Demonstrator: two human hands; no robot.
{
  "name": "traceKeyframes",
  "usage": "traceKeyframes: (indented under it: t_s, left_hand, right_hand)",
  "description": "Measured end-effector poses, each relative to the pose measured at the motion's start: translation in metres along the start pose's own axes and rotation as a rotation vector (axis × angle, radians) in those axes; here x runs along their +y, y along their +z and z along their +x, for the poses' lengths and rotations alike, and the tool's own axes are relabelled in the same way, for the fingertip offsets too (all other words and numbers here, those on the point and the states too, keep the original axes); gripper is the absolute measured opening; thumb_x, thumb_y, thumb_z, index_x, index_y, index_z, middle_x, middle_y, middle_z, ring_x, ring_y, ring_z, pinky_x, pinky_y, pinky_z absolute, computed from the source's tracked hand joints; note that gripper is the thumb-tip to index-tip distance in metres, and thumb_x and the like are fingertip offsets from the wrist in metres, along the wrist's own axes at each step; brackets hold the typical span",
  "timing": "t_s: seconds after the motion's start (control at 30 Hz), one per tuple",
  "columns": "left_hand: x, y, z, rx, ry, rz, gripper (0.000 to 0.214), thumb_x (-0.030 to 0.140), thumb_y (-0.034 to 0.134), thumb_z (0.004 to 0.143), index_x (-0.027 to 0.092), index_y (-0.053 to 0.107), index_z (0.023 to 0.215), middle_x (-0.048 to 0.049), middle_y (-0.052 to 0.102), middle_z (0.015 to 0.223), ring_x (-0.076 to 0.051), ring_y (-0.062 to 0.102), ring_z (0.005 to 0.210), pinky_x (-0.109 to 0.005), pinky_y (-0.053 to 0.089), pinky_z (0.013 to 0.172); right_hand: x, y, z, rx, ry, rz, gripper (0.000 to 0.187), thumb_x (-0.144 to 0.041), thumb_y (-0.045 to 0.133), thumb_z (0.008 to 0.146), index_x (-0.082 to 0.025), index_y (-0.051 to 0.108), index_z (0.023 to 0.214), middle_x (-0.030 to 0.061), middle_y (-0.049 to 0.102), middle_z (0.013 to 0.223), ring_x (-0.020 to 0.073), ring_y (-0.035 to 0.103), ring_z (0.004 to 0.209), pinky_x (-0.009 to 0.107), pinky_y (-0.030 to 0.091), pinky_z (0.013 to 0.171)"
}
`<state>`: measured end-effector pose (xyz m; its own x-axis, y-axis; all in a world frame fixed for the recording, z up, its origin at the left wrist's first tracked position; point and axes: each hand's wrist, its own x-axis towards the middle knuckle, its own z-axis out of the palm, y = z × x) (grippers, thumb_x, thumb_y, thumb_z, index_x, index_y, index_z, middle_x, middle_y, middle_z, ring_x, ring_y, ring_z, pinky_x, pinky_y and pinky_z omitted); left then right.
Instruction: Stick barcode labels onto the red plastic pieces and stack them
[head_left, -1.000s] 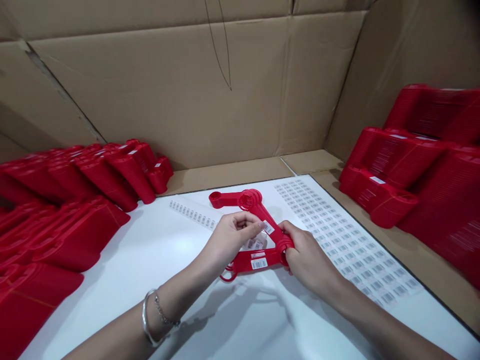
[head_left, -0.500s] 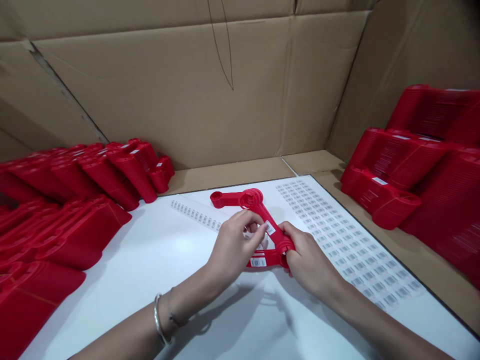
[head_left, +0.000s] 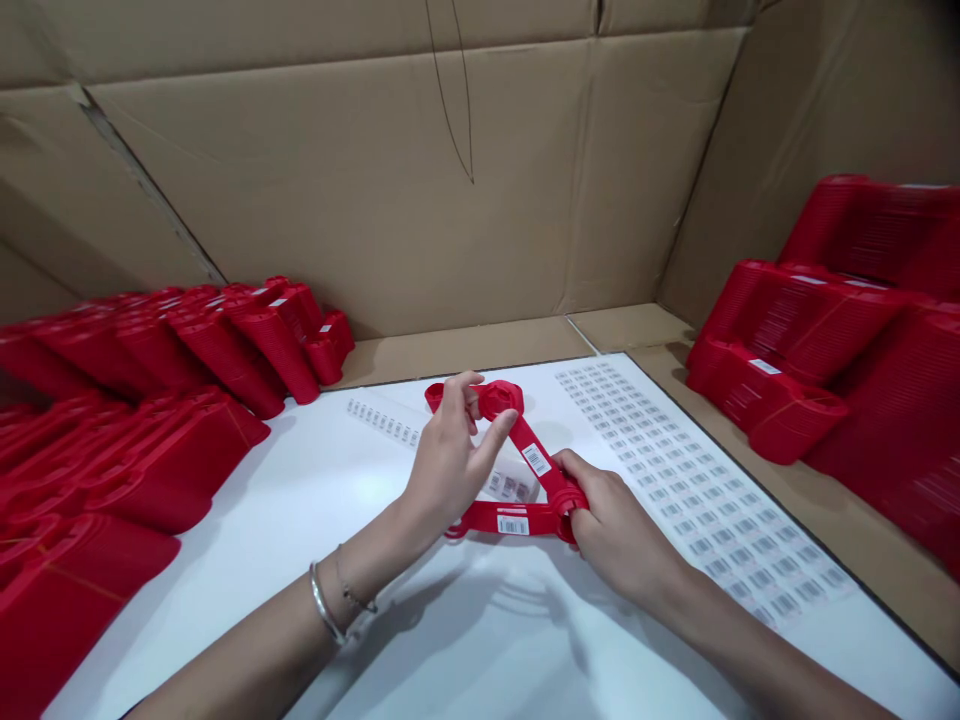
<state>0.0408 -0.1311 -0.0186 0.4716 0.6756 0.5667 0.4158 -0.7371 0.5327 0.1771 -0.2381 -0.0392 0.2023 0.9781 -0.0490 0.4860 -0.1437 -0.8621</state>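
Note:
My right hand point(head_left: 611, 515) is closed around one ringed end of several red plastic strips, which fan out from it. One red strip point(head_left: 534, 455), with a white barcode label, slants up and away to another ring. A second labelled strip point(head_left: 487, 517) runs leftward from my grip, low over the table. My left hand point(head_left: 457, 450) is at the far ring point(head_left: 499, 400), thumb and fingers apart around its near side; whether they touch it I cannot tell. Behind that hand, part of another red piece point(head_left: 433, 397) shows.
A clear sheet of barcode labels point(head_left: 675, 480) lies on the white table point(head_left: 247, 580), right of my hands. A narrower label strip point(head_left: 382, 422) lies left. Stacks of red parts stand left point(head_left: 172, 450) and right point(head_left: 795, 400). Cardboard walls point(head_left: 337, 190) enclose the back.
My left hand has moved off the slanted strip's label, up and left to the far ring, and its fingers have spread. My right hand keeps its grip. The view has shifted slightly.

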Motion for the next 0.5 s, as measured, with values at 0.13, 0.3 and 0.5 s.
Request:
traceKeyframes:
  t_s: [0.13,0.3,0.5]
  left_hand:
    - [-0.004,-0.006,-0.002,0.006,0.000,-0.130,0.015,0.026,0.043,0.089,0.022,0.039,0.102,-0.0026,0.054,0.087,-0.013,0.051,0.073,-0.028,0.043,0.064]
    - [-0.008,-0.011,-0.007,-0.031,-0.044,-0.234,0.017,0.011,0.040,0.082,0.020,0.041,0.097,-0.0031,0.052,0.089,-0.013,0.052,0.077,-0.027,0.043,0.065]
    - [-0.009,-0.021,-0.019,-0.373,0.045,0.002,0.012,0.010,0.035,0.073,0.016,0.045,0.072,-0.0012,0.050,0.071,-0.013,0.044,0.063,-0.026,0.037,0.059]
  right_hand:
    - [-0.001,-0.001,0.000,-0.025,-0.009,0.013,0.023,-0.004,0.031,0.064,-0.020,0.045,0.074,-0.0039,0.056,0.065,0.0117,0.047,0.056,0.021,0.030,0.048]
    - [-0.001,-0.001,0.000,-0.022,-0.001,0.031,0.025,-0.004,0.033,0.063,-0.019,0.047,0.077,-0.0027,0.059,0.070,0.0121,0.051,0.059,0.021,0.032,0.049]
    - [0.001,-0.004,0.002,0.004,-0.026,0.057,0.025,-0.003,0.034,0.062,-0.018,0.048,0.076,0.0003,0.061,0.074,0.0143,0.055,0.068,0.022,0.035,0.055]
